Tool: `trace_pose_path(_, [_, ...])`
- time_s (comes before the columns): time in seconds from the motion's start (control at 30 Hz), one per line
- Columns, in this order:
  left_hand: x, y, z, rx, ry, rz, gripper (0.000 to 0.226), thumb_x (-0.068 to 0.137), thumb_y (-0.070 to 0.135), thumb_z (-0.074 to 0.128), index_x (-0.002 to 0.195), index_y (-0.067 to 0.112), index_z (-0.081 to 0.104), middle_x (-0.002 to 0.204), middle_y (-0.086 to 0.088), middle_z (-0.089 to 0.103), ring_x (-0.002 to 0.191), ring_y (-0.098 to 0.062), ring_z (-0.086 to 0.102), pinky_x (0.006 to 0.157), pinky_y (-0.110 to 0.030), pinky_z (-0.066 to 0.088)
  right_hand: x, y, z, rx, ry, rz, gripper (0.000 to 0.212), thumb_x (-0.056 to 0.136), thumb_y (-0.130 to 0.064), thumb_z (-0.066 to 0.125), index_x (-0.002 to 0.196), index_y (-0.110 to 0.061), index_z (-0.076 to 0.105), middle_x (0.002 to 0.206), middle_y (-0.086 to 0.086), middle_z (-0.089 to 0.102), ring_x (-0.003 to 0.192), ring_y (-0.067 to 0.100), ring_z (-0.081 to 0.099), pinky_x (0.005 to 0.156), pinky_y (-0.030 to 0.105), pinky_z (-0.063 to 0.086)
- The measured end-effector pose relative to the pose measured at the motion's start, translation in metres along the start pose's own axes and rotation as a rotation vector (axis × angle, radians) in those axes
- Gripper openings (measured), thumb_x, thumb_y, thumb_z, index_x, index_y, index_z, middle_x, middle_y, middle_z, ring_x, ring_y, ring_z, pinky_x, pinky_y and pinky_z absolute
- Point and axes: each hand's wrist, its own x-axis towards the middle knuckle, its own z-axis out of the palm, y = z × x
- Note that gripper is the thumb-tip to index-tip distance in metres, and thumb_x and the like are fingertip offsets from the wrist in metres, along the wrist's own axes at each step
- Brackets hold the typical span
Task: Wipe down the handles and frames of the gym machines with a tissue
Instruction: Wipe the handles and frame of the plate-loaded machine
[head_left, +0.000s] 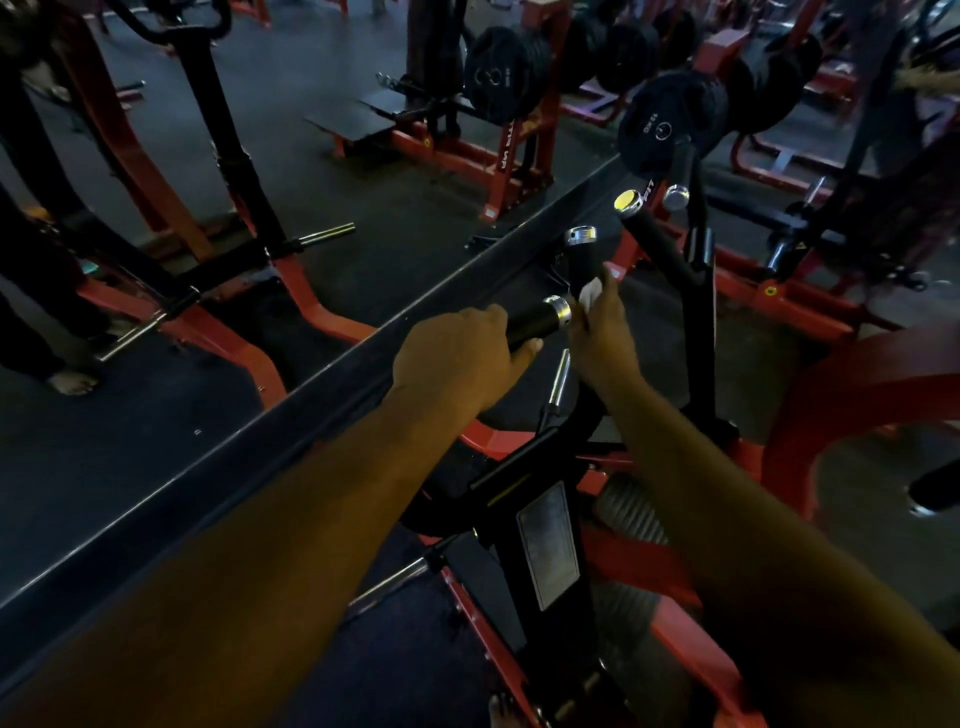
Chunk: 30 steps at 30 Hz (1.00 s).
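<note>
A black handle (535, 318) with a chrome end cap sticks out from a red and black gym machine (550, 519) in front of me. My left hand (457, 358) grips this handle from above, fingers curled round it. My right hand (602, 327) pinches a white tissue (591, 292) and holds it against the chrome cap end of the handle. Two more black handles with metal caps, one (582, 249) and another (649, 228), rise just behind.
A mirror wall with a dark ledge (311, 384) runs diagonally on the left and reflects red machine frames (291, 280). Black weight plates (670, 119) hang at upper right. A person's bare foot (72, 384) shows in the mirror at far left.
</note>
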Motion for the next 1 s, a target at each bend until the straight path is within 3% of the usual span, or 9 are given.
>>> trace_pose_path(0.03, [0.000,0.000,0.000,0.005,-0.001,0.000,0.057,0.099,0.069,0.037,0.112,0.016,0.055,0.091,-0.006,0.063,0.072,-0.020,0.047,0.062,-0.036,0.034,0.009,-0.011,-0.002,0.041,0.009,0.024,0.051,0.106,-0.043,0.049,0.149,-0.016,0.041,0.133,0.005,0.060,0.113,0.012,0.061,0.091,0.030,0.045])
trace_pose_path(0.1, [-0.002,0.000,-0.002,0.015,0.000,0.001,0.057,0.099,0.069,0.037,0.111,0.016,0.056,0.094,-0.007,0.065,0.072,-0.022,0.050,0.062,-0.037,0.033,0.017,-0.022,-0.003,0.153,0.056,0.063,0.041,0.105,-0.050,0.046,0.118,-0.014,0.059,0.096,-0.006,0.067,0.083,-0.002,0.063,0.075,0.020,0.046])
trace_pose_path(0.17, [-0.002,0.001,-0.002,0.017,0.002,0.004,0.057,0.099,0.069,0.038,0.111,0.016,0.056,0.095,-0.007,0.066,0.079,-0.027,0.061,0.063,-0.037,0.033,0.014,-0.018,-0.003,0.219,0.073,0.115,0.046,0.107,-0.052,0.039,0.107,-0.012,0.062,0.091,-0.006,0.066,0.082,-0.002,0.063,0.069,0.009,0.043])
trace_pose_path(0.3, [-0.004,0.001,-0.002,0.024,0.022,0.019,0.056,0.100,0.068,0.039,0.113,0.016,0.055,0.097,-0.007,0.067,0.088,-0.029,0.067,0.064,-0.037,0.034,-0.027,0.018,-0.001,0.381,0.040,0.301,0.057,0.105,-0.059,0.035,0.077,-0.016,0.059,0.061,-0.006,0.059,0.058,0.011,0.061,0.057,0.027,0.052])
trace_pose_path(0.5, [-0.002,0.001,-0.001,0.001,0.016,0.026,0.055,0.100,0.067,0.040,0.112,0.016,0.055,0.098,-0.007,0.067,0.088,-0.028,0.066,0.065,-0.037,0.036,-0.071,0.038,-0.001,0.749,-0.187,0.594,0.084,0.099,-0.074,0.018,0.107,-0.009,0.071,0.082,0.013,0.074,0.071,0.028,0.069,0.054,0.030,0.056])
trace_pose_path(0.67, [-0.002,0.000,0.000,0.004,0.030,0.034,0.056,0.100,0.067,0.038,0.112,0.015,0.056,0.098,-0.008,0.067,0.087,-0.029,0.066,0.064,-0.037,0.035,0.002,-0.007,-0.022,0.592,-0.150,0.425,0.084,0.097,-0.076,0.020,0.104,-0.009,0.070,0.084,0.017,0.074,0.065,0.028,0.072,0.055,0.031,0.058])
trace_pose_path(0.77, [-0.002,0.000,0.000,0.012,0.013,0.019,0.057,0.100,0.068,0.037,0.113,0.016,0.055,0.093,-0.006,0.063,0.076,-0.024,0.055,0.063,-0.036,0.033,0.026,-0.019,-0.018,0.558,-0.142,0.384,0.089,0.091,-0.083,0.024,0.106,-0.012,0.075,0.087,0.014,0.075,0.079,0.034,0.074,0.074,0.046,0.063])
trace_pose_path(0.87, [-0.003,0.000,-0.001,-0.002,0.015,0.008,0.055,0.100,0.067,0.037,0.111,0.016,0.054,0.085,-0.001,0.051,0.072,-0.019,0.047,0.062,-0.037,0.032,0.012,-0.001,-0.014,0.646,-0.210,0.410,0.092,0.088,-0.086,0.029,0.101,-0.007,0.073,0.088,0.018,0.074,0.081,0.033,0.072,0.080,0.047,0.060])
trace_pose_path(1.0, [-0.004,0.001,0.000,0.002,0.042,0.008,0.053,0.101,0.067,0.038,0.109,0.017,0.053,0.083,0.000,0.047,0.072,-0.018,0.046,0.062,-0.036,0.032,-0.041,0.058,-0.001,0.928,-0.405,0.590,0.102,0.079,-0.090,0.032,0.115,-0.001,0.067,0.108,0.026,0.069,0.096,0.038,0.070,0.086,0.048,0.056])
